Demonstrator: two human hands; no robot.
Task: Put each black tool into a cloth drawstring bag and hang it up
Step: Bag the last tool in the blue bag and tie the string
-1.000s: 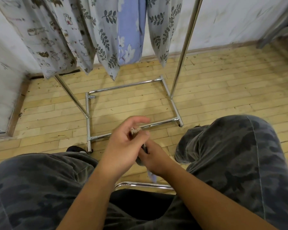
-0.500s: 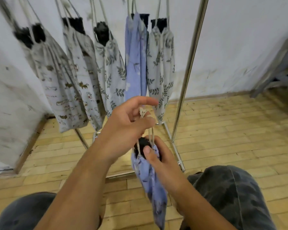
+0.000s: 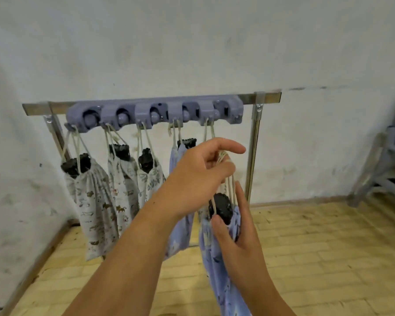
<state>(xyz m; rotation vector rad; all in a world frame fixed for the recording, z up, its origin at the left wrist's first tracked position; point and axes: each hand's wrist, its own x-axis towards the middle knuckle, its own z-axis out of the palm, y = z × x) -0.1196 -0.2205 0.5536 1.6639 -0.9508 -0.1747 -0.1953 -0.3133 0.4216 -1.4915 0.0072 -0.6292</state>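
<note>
**Both hands locked on the blue bag, hang-up not done yet**

Left hand (image 3: 198,176) is pinching the drawstring cords (image 3: 230,185) up high. Right hand (image 3: 235,236) is wrapped round the neck of the blue bag (image 3: 217,270), held in front of the rack, with the black tool (image 3: 221,207) poking out the top. So bagging looks done for this one, cinching maybe halfway, and hanging is left to do.

On the grey hook strip (image 3: 155,114) four filled bags hang in plain sight: three white printed bags (image 3: 94,213) and another blue one (image 3: 180,233). A fifth pair of cords (image 3: 209,133) drops behind the left hand, its bag mostly hidden. My guess is the right-end spot is the free one, but I can't say for sure.

In the way: that fifth pair of cords and the rack's right post (image 3: 252,160), both just beside the hands. Metal frame (image 3: 379,169) off to the right, well apart.
</note>
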